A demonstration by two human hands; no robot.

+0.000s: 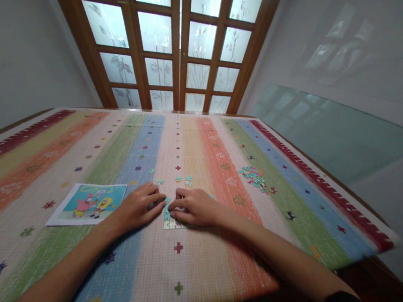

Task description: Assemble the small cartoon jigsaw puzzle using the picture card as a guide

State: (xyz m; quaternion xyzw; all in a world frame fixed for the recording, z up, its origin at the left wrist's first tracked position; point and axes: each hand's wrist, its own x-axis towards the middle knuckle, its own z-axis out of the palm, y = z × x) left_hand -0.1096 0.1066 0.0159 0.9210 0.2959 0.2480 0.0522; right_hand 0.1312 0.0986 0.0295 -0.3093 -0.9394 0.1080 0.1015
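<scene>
A small partly joined jigsaw puzzle [167,216] lies on the striped tablecloth, mostly covered by my right hand [195,207]. My right fingers are bent, their tips down on the puzzle's upper left part. From the left comes my left hand [142,206], its fingers closed at a teal puzzle piece [167,199] on the puzzle's upper edge. The fingertips of both hands almost meet there, and what lies under them is partly hidden. Just beyond my hands are several loose teal pieces [178,179]. Left of my left hand lies a printed cartoon picture [92,203].
A heap of loose puzzle pieces [254,178] sits on the right side of the table. The patterned tablecloth [156,277] covers the tabletop. Beyond the far edge stand wooden doors with frosted panes [156,33]. A glass panel [326,121] leans by the right wall.
</scene>
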